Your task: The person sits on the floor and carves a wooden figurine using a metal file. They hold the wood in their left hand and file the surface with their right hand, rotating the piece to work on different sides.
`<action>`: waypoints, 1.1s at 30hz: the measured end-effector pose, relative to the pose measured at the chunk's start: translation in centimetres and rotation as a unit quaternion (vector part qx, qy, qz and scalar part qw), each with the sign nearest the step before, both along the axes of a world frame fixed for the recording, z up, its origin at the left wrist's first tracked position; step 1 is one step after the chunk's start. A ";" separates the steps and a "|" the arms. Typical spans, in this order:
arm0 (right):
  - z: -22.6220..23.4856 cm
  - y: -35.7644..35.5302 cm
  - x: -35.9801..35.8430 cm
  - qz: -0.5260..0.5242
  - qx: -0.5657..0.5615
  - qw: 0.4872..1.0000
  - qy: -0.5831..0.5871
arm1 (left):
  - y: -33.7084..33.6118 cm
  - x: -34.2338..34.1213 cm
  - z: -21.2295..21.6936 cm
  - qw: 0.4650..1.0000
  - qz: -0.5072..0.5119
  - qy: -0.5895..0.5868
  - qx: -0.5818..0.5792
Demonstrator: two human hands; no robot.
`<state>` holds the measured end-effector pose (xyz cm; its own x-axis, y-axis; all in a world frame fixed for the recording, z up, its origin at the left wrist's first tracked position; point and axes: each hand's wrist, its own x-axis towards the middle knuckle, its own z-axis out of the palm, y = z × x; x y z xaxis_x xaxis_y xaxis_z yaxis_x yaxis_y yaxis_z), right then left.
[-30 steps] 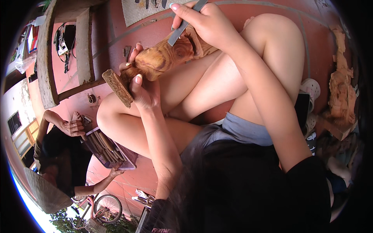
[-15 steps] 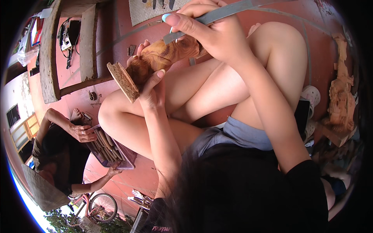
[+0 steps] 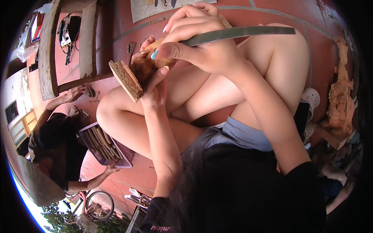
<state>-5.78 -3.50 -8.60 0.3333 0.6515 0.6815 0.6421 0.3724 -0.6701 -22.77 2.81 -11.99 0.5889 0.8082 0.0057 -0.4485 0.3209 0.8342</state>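
My left hand point(image 3: 154, 88) is closed round the lower part of a wooden carving point(image 3: 140, 70), brown and grained, with a rough-edged flat base point(image 3: 126, 80) facing left. In my right hand point(image 3: 211, 48) is a long, flat grey metal blade point(image 3: 252, 32), gripped with the thumb along its near side. Its free end points right, above my raised knee. The right hand lies over the upper part of the carving and hides most of it, along with the blade's working end.
On the left, a person in a conical hat point(image 3: 40, 182) holds a purple basket point(image 3: 126, 161) of wooden-handled tools. A wooden frame point(image 3: 48, 54) stands at upper left. A mat point(image 3: 142, 11) with tools lies ahead. Another wood carving point(image 3: 341, 97) is on the right.
My right hand has moved down and left over the carving; the blade now lies flatter, its end pointing right. The other person's one hand has left the basket and reaches toward the wooden frame.
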 end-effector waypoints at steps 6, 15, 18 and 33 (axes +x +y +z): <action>0.2 0.0 -0.4 0.003 0.023 0.999 -0.040 | 0.4 -0.1 -1.0 0.998 -0.024 -0.012 0.057; 0.9 -0.6 0.2 -0.012 0.032 0.998 -0.044 | 0.3 0.1 -0.7 0.999 -0.014 -0.033 0.017; 0.8 -0.7 0.0 -0.013 0.009 0.999 -0.043 | 0.4 0.3 -0.3 0.999 -0.028 -0.025 0.009; 1.2 -2.5 2.8 -0.073 -0.064 0.994 -0.054 | 0.6 1.5 -1.6 0.972 0.115 0.115 0.167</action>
